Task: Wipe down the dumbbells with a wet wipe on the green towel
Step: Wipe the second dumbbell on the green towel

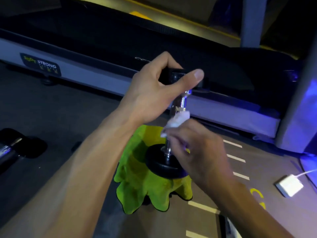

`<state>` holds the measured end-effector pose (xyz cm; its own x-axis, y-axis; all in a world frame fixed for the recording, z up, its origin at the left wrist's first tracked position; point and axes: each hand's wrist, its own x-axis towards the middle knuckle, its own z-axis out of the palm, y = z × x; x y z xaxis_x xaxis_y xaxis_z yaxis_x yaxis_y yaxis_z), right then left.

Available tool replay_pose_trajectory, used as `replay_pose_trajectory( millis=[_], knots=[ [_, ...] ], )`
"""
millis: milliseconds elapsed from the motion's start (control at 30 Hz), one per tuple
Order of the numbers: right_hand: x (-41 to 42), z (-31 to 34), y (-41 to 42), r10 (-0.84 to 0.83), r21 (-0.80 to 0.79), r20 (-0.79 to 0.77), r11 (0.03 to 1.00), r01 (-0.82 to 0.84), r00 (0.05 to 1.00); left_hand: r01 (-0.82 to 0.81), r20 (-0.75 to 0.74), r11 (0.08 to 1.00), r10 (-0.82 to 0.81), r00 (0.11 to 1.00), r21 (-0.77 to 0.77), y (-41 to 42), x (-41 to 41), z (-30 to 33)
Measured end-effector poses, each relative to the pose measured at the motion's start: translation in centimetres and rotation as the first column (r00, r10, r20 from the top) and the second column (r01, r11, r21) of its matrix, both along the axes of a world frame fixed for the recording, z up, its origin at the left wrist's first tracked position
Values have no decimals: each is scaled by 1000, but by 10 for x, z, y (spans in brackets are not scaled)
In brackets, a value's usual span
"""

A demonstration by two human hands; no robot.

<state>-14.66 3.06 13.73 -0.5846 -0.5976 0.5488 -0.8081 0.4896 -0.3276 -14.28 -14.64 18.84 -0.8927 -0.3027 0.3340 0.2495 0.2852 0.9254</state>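
Chrome-handled dumbbell w/ black round plates (169, 162) stands on end, tilted slightly, its lower plate resting on the crumpled lime-green microfibre towel (137, 186), which lies on the grey gym floor (68, 109). Left hand (159, 86) grips the upper black plate from above, fingers curled over the far side, thumb stretched across the front. Right hand (193, 145) is motion-blurred; fingers pinch a scrunched white wet wipe (176, 121) against the chrome bar approx. mid-handle, below the knurled section. Both forearms are bare.

Behind the dumbbell, a treadmill w/ black belt and grey side rail (85, 73) runs across the view; the rail carries a sticker reading "STRONG" in white w/ yellow marks. A grey upright post of the machine rises at far right. At the left edge, a second black-plated dumbbell (18, 145) lies on the floor, well apart from the towel, partly cut off. At right, a small white square adapter w/ white cable (289, 185) sits on the floor near white dashed lines and yellow painted marks. Lighting is dim, w/ a blue-violet glow at right.
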Motion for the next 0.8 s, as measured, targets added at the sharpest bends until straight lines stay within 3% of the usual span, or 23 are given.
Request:
replay_pose_trajectory(
  millis=[133,233,467,800],
  knots=[
    [-19,19,-12,-109,-249,-48,964,94,993,22,9,1000,-22,1000,-10,3,4,3],
    [-16,14,-15,-132,-301,-61,947,107,989,11,5,999,-11,1000,-34,1,5,2],
    [0,-2,-5,-83,-29,-133,996,80,988,4,30,999,-3,1000,-37,-3,0,3],
    [-2,2,-18,-103,-69,-147,993,94,984,35,26,998,-36,999,47,6,3,10]
  ],
)
